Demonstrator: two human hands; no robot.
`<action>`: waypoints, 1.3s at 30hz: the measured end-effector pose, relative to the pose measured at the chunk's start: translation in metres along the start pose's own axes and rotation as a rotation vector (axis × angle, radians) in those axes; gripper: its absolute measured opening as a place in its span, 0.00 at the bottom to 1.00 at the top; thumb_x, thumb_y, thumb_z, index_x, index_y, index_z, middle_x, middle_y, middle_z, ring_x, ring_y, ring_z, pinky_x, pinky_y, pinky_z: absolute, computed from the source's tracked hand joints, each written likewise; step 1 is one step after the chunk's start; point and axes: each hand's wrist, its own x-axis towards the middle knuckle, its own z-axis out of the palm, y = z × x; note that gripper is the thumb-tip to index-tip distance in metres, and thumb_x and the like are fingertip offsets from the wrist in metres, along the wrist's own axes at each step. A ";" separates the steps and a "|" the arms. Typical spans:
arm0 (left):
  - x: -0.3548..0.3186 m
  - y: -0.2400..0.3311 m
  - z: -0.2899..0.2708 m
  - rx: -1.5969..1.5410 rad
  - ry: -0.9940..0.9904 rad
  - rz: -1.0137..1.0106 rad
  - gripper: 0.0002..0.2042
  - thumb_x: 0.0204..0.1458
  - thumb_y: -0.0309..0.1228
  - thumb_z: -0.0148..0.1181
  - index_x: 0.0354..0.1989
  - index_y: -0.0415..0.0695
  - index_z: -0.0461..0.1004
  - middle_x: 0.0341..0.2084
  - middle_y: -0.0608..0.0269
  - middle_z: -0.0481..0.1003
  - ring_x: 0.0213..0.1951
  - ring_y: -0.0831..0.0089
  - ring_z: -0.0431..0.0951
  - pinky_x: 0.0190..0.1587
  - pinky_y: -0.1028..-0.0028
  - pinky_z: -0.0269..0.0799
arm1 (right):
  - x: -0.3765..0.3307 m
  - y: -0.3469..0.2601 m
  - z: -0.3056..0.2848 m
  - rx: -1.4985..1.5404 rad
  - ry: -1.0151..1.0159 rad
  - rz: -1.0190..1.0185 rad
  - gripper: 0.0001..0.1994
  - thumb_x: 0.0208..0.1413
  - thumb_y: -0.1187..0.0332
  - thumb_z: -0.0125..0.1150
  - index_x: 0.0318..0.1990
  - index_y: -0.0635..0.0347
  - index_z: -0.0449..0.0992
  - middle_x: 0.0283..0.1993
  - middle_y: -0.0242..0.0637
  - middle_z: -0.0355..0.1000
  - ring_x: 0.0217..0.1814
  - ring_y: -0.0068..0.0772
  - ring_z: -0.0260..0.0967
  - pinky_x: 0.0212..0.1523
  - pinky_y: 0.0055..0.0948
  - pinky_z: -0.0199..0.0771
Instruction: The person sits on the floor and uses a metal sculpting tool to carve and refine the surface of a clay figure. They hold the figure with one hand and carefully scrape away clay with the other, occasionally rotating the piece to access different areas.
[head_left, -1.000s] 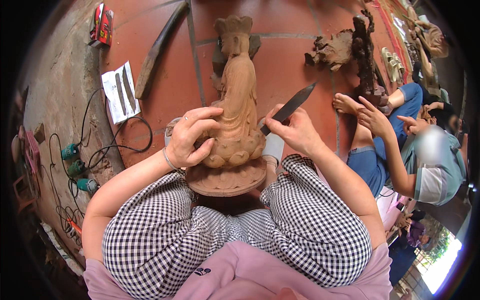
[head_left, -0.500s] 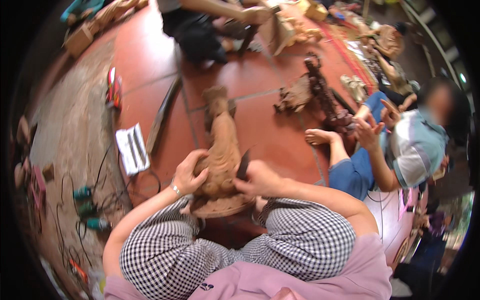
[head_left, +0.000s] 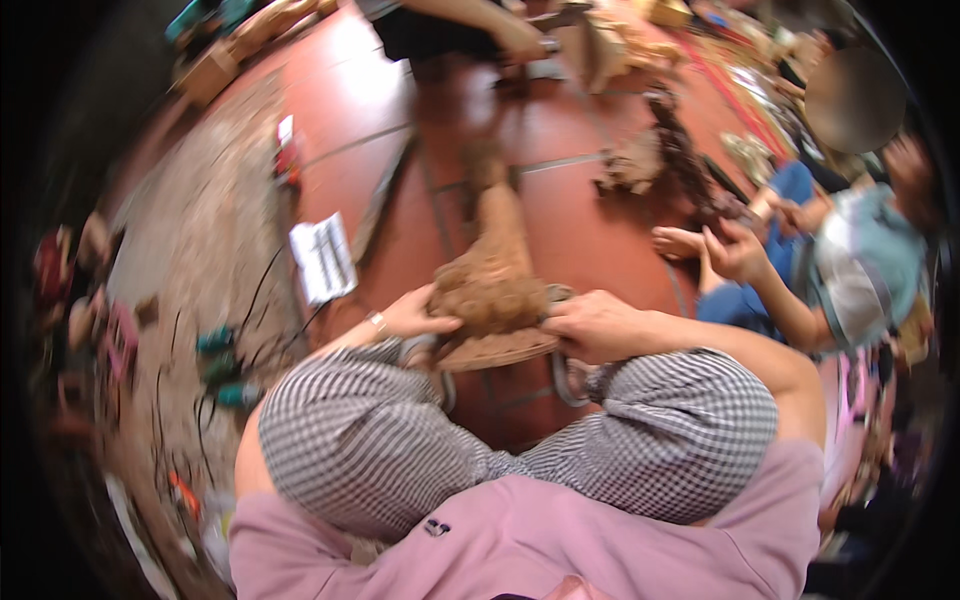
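Note:
A carved brown wooden figure [head_left: 495, 265] stands on a round base [head_left: 500, 347] between my knees, its narrow top pointing away from me. My left hand [head_left: 408, 312] holds the carving's lower left side, thumb across its bumpy part. At the lower right side, my right hand [head_left: 598, 325] is closed, fingers pinched round a small, thin, dark grey piece [head_left: 558, 293]. Blur hides what this piece is and whether it touches the wood.
A long wooden strip [head_left: 384, 198] and a white paper with dark bars [head_left: 322, 260] lie to the left. Green power tools [head_left: 238, 394] with cables sit on a worn slab. On the right, a seated person [head_left: 850, 255] is near a dark gnarled carving [head_left: 685, 150]. Someone works ahead.
The whole view has shifted, so the carving appears farther right and higher. My right hand stays at its lower right side, the thin piece less upright. The seated person's hands have moved.

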 end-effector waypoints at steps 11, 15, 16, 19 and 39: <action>0.007 0.053 0.025 0.714 0.147 -0.242 0.48 0.56 0.69 0.48 0.65 0.30 0.65 0.41 0.37 0.80 0.46 0.45 0.80 0.53 0.55 0.74 | 0.010 -0.013 -0.008 1.110 0.080 0.549 0.05 0.62 0.71 0.60 0.36 0.65 0.74 0.26 0.31 0.73 0.22 0.20 0.71 0.22 0.21 0.70; 0.028 0.034 0.034 0.630 0.720 0.337 0.33 0.60 0.56 0.55 0.58 0.36 0.74 0.50 0.49 0.78 0.53 0.53 0.76 0.57 0.58 0.71 | 0.021 0.000 -0.016 1.205 -0.051 0.621 0.06 0.63 0.71 0.58 0.35 0.64 0.72 0.26 0.33 0.73 0.21 0.23 0.73 0.22 0.22 0.74; 0.031 0.046 0.029 0.520 0.712 0.442 0.28 0.59 0.52 0.58 0.55 0.38 0.77 0.51 0.52 0.78 0.53 0.55 0.76 0.57 0.58 0.71 | 0.026 0.001 -0.016 1.215 -0.081 0.630 0.07 0.63 0.71 0.58 0.34 0.64 0.72 0.26 0.33 0.73 0.20 0.23 0.74 0.22 0.23 0.75; 0.047 0.080 0.023 0.129 0.595 0.626 0.14 0.55 0.39 0.66 0.45 0.44 0.82 0.47 0.58 0.78 0.49 0.60 0.76 0.53 0.62 0.72 | 0.051 -0.002 -0.029 1.174 -0.162 0.679 0.07 0.63 0.71 0.57 0.33 0.64 0.71 0.25 0.33 0.73 0.20 0.24 0.73 0.21 0.23 0.74; 0.028 -0.234 -0.171 0.116 1.247 -1.011 0.12 0.58 0.38 0.58 0.45 0.49 0.81 0.47 0.48 0.81 0.51 0.51 0.80 0.53 0.58 0.77 | 0.073 0.027 0.004 1.153 -0.194 0.597 0.09 0.68 0.69 0.57 0.45 0.68 0.79 0.33 0.33 0.78 0.31 0.20 0.75 0.34 0.21 0.77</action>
